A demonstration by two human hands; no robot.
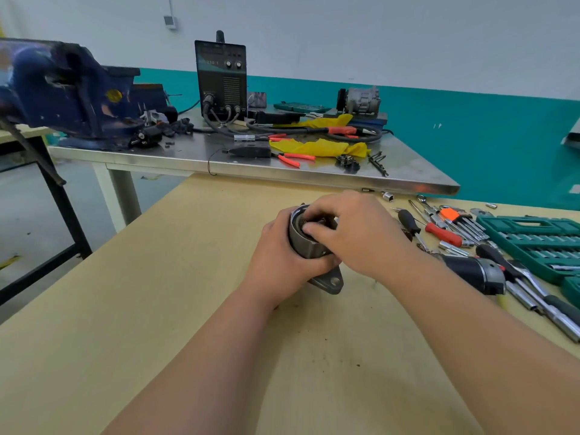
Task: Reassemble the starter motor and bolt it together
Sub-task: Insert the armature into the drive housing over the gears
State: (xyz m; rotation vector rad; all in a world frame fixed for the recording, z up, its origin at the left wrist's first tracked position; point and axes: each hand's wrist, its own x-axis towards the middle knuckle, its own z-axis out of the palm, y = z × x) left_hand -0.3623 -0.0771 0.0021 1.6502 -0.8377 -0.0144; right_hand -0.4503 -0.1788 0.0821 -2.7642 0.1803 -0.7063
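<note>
A grey metal starter housing point(303, 243) stands on its mounting flange point(329, 282) in the middle of the wooden table point(157, 293). My left hand point(279, 255) wraps around its side. My right hand point(354, 229) rests over the open top, fingers curled on an inner part that is mostly hidden. A black motor body point(474, 271) with a grey end lies on the table to the right.
To the right lie a ratchet point(533, 287), sockets, a red-handled screwdriver point(442, 233), hex keys and a green socket case point(533, 240). Behind stands a steel table point(282, 171) with a welder point(221, 80), a blue vise point(62, 89), pliers and yellow rags.
</note>
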